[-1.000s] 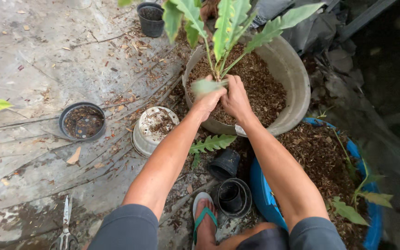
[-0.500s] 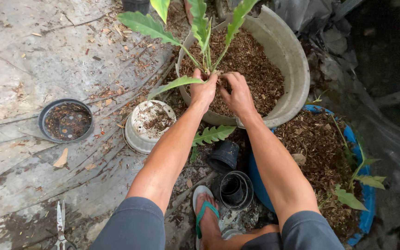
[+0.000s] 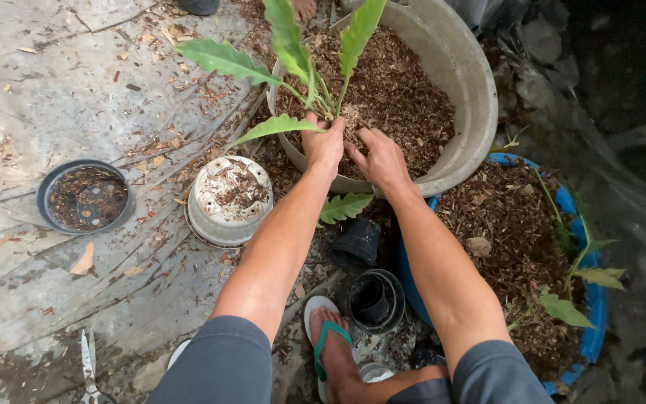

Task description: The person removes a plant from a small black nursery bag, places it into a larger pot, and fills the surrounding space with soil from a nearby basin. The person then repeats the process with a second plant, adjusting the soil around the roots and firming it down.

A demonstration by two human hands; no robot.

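Observation:
A green leafy plant (image 3: 302, 66) stands in brown bark mix inside a large grey tub (image 3: 463, 90). My left hand (image 3: 324, 142) is closed around the base of the plant's stems at the tub's near rim. My right hand (image 3: 380, 157) rests beside it, fingers spread and pressing into the mix by the stems. Both forearms reach up from the bottom of the view.
An upturned white pot (image 3: 227, 199) and a black saucer (image 3: 84, 197) with debris lie on the concrete at left. Two small black pots (image 3: 374, 299) sit between my legs. A blue tub (image 3: 579, 299) of mix with small plants is at right. Scissors (image 3: 88, 363) lie bottom left.
The view has tilted down and drawn closer. My hands have stayed at the plant's base, with the right hand spreading flatter on the mix.

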